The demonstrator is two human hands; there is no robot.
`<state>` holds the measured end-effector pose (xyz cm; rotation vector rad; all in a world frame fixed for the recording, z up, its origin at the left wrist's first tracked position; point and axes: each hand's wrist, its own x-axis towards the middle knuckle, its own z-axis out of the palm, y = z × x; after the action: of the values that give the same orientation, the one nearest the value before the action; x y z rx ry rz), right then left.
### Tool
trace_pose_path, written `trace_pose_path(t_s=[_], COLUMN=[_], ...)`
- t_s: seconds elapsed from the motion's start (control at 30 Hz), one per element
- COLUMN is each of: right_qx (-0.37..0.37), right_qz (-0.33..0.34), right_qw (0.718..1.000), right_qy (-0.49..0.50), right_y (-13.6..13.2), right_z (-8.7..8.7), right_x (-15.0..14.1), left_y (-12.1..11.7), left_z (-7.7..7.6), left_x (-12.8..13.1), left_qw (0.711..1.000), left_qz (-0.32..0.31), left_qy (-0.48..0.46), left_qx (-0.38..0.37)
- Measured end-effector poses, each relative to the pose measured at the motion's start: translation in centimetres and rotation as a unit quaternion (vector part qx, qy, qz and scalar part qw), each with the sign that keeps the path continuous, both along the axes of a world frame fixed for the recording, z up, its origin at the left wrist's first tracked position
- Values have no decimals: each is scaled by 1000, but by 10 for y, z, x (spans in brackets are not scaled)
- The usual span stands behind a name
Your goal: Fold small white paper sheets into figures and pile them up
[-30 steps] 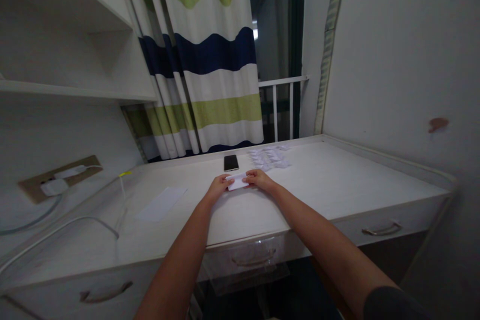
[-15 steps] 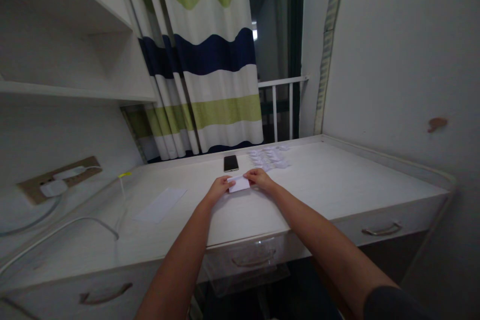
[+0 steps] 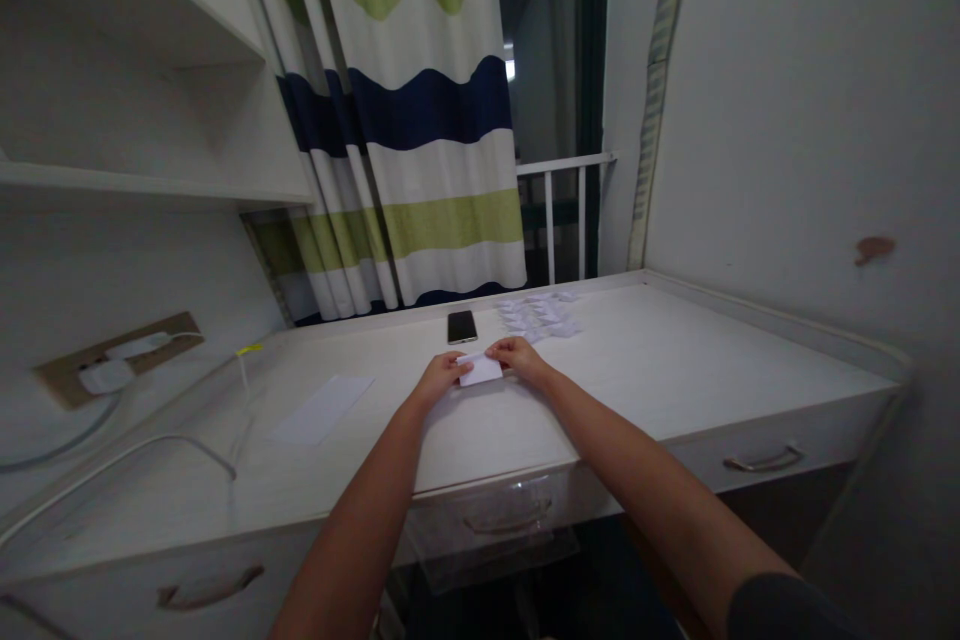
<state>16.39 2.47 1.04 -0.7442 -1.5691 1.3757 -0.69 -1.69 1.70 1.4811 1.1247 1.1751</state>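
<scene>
Narrow alcove, white wood-grain desk (image 3: 675, 350) pushed under a green, navy and white striped curtain (image 3: 420, 120), white balcony railing (image 3: 562, 165) just beyond. Small folded white paper (image 3: 480, 370) — rectangular, thin, crisp-edged — held just above the desk's middle, between both hands. Left hand (image 3: 441, 378) pressed against its left end, fingers curled in; right hand (image 3: 519, 356) pinching the upper right corner with its fingertips (image 3: 496, 348). Exact thumb placement hidden from view. Black-screened smartphone (image 3: 462, 326) lying just beyond the hands; scattered pile of small folded papers (image 3: 538, 313) beside it, to the right. Flat white sheet (image 3: 322, 409) lying apart on the left. White cable (image 3: 112, 460) looping along the left side from a tan wall socket plate (image 3: 120, 370) — nothing between hands and paper.
</scene>
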Motion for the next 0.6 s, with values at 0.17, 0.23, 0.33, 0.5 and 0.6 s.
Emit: trace_pose_path(t_s=[0.17, 0.23, 0.33, 0.5, 0.6], right_qx=[37, 38, 38, 37, 35], right_qz=[-9, -3, 6, 3, -1], right_qw=[999, 999, 999, 999, 999], right_qy=[-7, -10, -14, -11, -8], right_y=[2, 3, 3, 0, -2], right_z=[0, 0, 0, 1, 3], right_x=[0, 0, 0, -1, 0], left_y=[-3, -3, -1, 1, 0], left_z=[1, 0, -2, -3, -2], left_x=[2, 2, 2, 2, 2], left_qw=[1000, 999, 999, 998, 998], left_qz=[-15, -14, -3, 9, 14], left_qy=[-19, -35, -44, -57, -64], left_qx=[-19, -22, -23, -23, -27])
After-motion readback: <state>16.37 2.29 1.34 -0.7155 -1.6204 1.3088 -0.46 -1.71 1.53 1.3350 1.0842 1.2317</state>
